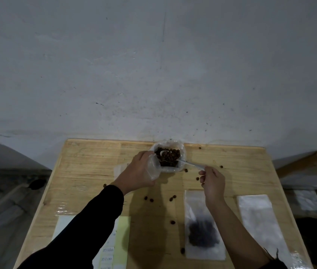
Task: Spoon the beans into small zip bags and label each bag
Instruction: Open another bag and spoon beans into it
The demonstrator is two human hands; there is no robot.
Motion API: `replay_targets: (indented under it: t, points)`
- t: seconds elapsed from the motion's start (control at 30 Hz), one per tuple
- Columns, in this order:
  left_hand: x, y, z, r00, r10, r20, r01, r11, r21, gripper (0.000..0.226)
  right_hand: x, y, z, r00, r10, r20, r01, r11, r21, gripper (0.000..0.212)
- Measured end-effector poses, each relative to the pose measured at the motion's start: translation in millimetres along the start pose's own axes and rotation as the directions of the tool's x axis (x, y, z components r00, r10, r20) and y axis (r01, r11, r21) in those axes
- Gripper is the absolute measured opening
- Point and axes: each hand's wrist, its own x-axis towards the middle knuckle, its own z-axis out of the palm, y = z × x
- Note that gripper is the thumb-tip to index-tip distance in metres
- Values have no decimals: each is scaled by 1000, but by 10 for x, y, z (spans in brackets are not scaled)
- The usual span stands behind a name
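Fingers (202, 173) pinch spoon (189, 164) in the beans (170, 157)

The right hand (213, 183) pinches the handle, with the bowl among beans in the tub (170, 169) at the counter's (241, 171) far edge. The left hand (140, 171) grips a clear zip bag (153, 169) just left of the tub; its contents are unclear. Near right lie a filled bag (202, 233) and a flat clear bag (258, 216). A label sheet (122, 233) near left is partly under the sleeve (95, 220). Some loose beans (173, 198) lie scattered.

Dim, greyish light; detail is soft throughout. A broad shadow lies on the table (87, 167) just below the left hand (138, 171), fainter beside the right hand (213, 183). Far edges bow with wide-angle distortion.
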Motion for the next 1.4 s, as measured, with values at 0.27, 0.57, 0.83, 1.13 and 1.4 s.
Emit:
replay_targets:
  t: [0.27,0.57,0.83,1.13,1.4]
  points:
    - [35,170,101,991,35,-133,-28,998,54,93,-223,-291,-176,912,-370,176,393,911,-125,31]
    - [-101,336,57,983,73,-168,-68,997,32,89,-272,-335,-243,863,-503,40,504,859,-85,30]
    - [-292,268,-146,977,56,-207,-60,998,-12,85,-173,-83,-3,982,-110,154,143,965,-220,25]
    - [-323,378,-210,969,18,-247,-39,996,-81,92,-104,-133,122,931,109,348,5,951,-311,15]
    - [-238,841,-72,959,73,-274,-110,987,-120,91,-286,-480,-305,903,-239,356,369,855,-363,16]
